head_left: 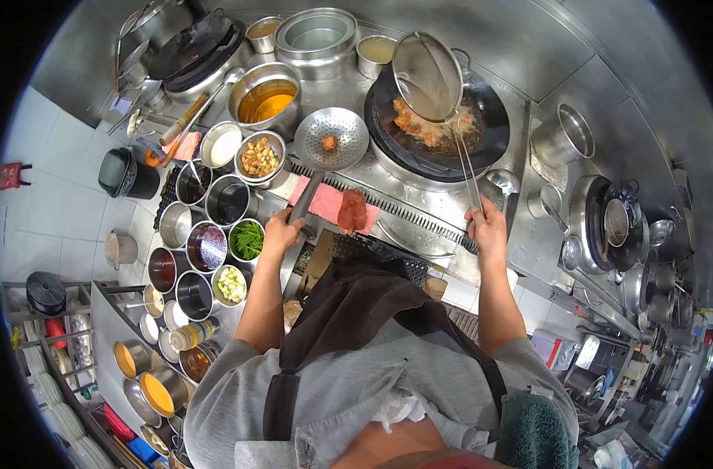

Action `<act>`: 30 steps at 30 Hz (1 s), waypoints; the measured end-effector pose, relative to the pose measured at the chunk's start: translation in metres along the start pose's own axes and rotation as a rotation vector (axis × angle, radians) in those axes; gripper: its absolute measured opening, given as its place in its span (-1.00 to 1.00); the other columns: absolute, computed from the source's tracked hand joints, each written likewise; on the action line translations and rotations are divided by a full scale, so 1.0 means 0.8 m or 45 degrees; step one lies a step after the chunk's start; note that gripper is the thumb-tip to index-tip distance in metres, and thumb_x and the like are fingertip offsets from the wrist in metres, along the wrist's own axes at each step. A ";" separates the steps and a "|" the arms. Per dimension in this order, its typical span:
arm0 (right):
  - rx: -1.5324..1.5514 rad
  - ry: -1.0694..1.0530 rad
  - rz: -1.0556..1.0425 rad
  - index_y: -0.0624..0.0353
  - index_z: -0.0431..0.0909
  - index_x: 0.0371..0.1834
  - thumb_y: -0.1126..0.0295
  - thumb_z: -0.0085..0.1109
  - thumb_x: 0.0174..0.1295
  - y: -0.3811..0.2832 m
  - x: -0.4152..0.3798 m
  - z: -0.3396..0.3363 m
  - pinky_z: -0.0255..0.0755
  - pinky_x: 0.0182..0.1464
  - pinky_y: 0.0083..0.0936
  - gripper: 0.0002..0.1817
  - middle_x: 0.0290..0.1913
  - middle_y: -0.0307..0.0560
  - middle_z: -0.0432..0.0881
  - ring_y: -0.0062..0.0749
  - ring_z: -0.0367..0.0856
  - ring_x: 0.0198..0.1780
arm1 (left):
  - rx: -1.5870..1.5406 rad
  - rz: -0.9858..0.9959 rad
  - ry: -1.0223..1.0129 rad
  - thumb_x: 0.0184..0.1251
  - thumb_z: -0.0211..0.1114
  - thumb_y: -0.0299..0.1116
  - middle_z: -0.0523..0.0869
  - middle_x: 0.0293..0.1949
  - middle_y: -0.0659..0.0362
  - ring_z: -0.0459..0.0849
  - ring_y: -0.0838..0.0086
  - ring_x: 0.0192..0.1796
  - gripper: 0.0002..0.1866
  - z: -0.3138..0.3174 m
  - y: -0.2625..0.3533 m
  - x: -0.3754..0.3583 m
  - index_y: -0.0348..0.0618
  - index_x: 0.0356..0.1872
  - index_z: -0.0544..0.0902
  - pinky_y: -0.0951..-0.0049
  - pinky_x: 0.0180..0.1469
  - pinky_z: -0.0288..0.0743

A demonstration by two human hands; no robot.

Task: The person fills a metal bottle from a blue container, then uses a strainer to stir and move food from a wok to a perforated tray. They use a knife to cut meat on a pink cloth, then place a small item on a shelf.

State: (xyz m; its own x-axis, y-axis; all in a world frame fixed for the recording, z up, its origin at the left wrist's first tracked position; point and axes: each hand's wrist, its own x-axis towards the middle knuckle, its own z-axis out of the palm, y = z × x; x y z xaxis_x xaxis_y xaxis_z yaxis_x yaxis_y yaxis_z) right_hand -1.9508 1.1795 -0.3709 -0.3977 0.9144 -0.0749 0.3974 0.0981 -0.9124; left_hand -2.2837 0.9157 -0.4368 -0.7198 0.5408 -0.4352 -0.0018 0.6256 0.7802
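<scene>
My left hand [282,232] is closed round the handle of a perforated skimmer [348,133]. One browned fried piece [329,142] lies in the skimmer's bowl, which is over the stove top left of the wok. Closed on a long thin handle, my right hand [487,227] holds a wire-mesh strainer [428,74] above the black wok [493,117]. Its mesh looks empty and covers part of the wok. Golden-brown pieces [419,129] are bubbling in oil inside the wok.
A pink cloth [325,199] and a reddish-brown crumpled item [352,211] lie at the stove's front edge. To the left stand a pot of oil [282,78], a bowl of browned chunks [260,156] and cut greens [248,239]. A ladle [503,181] rests right of the wok.
</scene>
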 end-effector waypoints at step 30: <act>-0.661 -0.384 -0.897 0.29 0.53 0.07 0.48 0.10 0.27 0.101 -0.008 -0.010 0.53 -0.21 -0.43 -0.69 -0.17 0.06 0.62 -0.23 0.65 -0.22 | 0.218 0.004 0.820 0.08 0.21 -0.32 0.60 0.03 -0.17 0.57 0.04 0.10 -0.49 0.038 -0.115 -0.197 -0.29 0.10 0.52 0.19 0.20 0.42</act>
State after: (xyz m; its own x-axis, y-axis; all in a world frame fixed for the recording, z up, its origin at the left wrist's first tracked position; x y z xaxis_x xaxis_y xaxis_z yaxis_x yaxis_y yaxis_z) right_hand -1.9098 1.1849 -0.4411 -0.8577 0.4431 0.2608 0.2739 0.8231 -0.4975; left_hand -2.1490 0.7902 -0.4536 -0.9906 0.1322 -0.0363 0.0731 0.7335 0.6757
